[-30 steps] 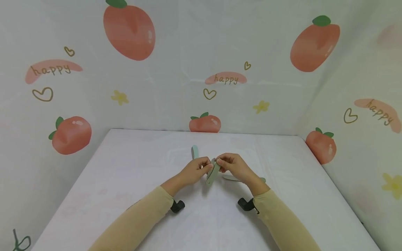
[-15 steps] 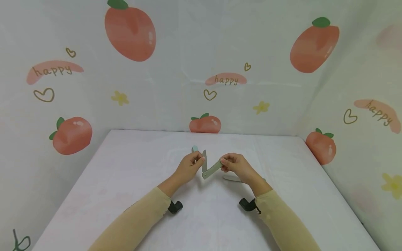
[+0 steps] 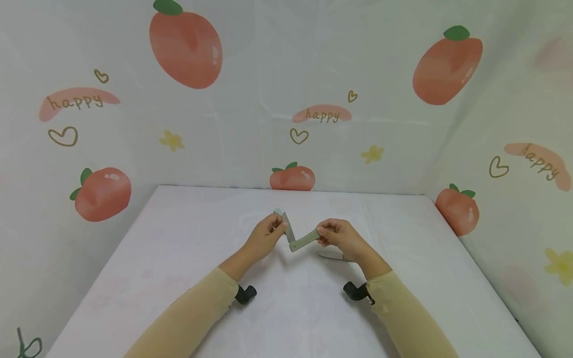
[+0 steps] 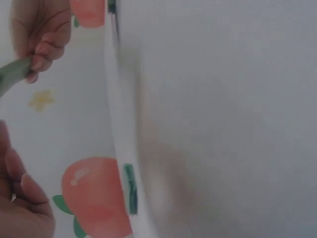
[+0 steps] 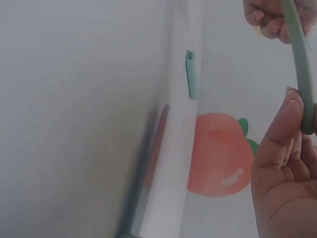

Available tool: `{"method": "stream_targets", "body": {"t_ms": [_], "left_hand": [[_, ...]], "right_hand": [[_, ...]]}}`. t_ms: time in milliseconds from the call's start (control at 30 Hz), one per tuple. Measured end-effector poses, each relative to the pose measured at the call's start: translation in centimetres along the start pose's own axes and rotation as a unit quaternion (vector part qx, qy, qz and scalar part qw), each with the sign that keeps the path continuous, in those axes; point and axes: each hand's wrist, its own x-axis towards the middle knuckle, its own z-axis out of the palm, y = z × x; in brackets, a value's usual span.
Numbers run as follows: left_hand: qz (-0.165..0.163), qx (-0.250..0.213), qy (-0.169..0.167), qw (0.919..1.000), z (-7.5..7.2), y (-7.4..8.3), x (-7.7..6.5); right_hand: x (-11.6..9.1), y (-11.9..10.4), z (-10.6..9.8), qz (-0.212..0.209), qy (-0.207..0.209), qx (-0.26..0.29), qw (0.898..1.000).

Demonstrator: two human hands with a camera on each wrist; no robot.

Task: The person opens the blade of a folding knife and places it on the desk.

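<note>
A green folding knife is held above the table between both hands, its blade swung partly out so that blade and handle form a V. My left hand pinches the blade near its upper end. The handle's far end is gripped between thumb and fingers of my right hand. In the right wrist view the handle runs up from the right hand toward the left hand. Seen from the left wrist, the left hand is partly cut off by the frame edge.
A second knife lies on the white table with its blade out, partly hidden behind the right hand. A teal folded piece lies farther back, mostly covered by the left hand in the head view. Patterned cloth walls surround the table.
The left hand has moved left, drawing the blade away from the handle, so the knife has opened from nearly folded to a wide V. The right hand has shifted slightly right.
</note>
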Motion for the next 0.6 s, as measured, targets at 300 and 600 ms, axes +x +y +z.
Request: {"method": "stream_targets", "body": {"t_ms": [300, 600], "left_hand": [[-0.080, 0.025, -0.082, 0.9931, -1.8, 1.2, 0.3], [-0.089, 0.018, -0.159, 0.9831, -2.4, 0.8, 0.5]], "right_hand": [[-0.3, -1.1, -0.5, -0.008, -0.034, -0.057, 0.998], [-0.3, -1.6, -1.0, -0.011, -0.075, -0.095, 0.993]]}}
